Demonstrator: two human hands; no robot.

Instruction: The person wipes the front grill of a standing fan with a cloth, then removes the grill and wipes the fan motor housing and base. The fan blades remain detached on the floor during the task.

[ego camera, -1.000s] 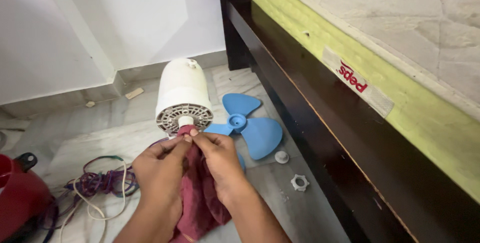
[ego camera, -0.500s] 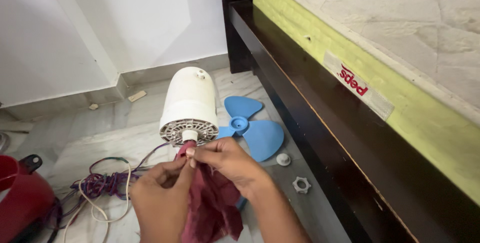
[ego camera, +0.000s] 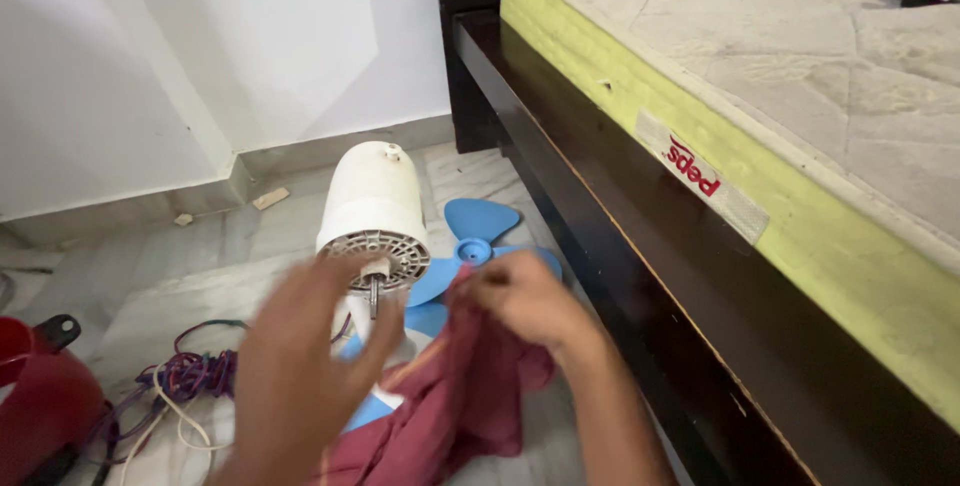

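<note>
- Person sits on the marble floor (ego camera: 200, 256) beside a dark wooden bed frame (ego camera: 620, 236) carrying a bare mattress (ego camera: 800, 56).
- White fan motor housing (ego camera: 372, 208) stands on the floor ahead of the hands, grille face toward the person, bare metal shaft (ego camera: 374, 292) sticking out of its centre.
- Right hand (ego camera: 520, 296): fingers pinched shut on a bunch of maroon cloth (ego camera: 450, 406), just right of the shaft. The cloth hangs down and spreads toward the person's lap.
- Left hand (ego camera: 300, 366): fingers spread open, holding nothing, in front of the grille just below the shaft; it is motion-blurred, so whether it touches the housing I cannot tell.
- Blue fan blade (ego camera: 480, 241) lies flat on the floor behind the right hand, partly hidden by it. More blue plastic shows under the cloth.
- Tangle of purple and white cords (ego camera: 190, 381) lies to the left, near a red appliance (ego camera: 35, 396) at the frame edge.
- Risks, as I judge them: loose cloth could snag on the bare shaft or catch in the grille slots; with no hand clearly steadying it, a tug could tip the housing; cords lie close enough to snag a sleeve or knee.
</note>
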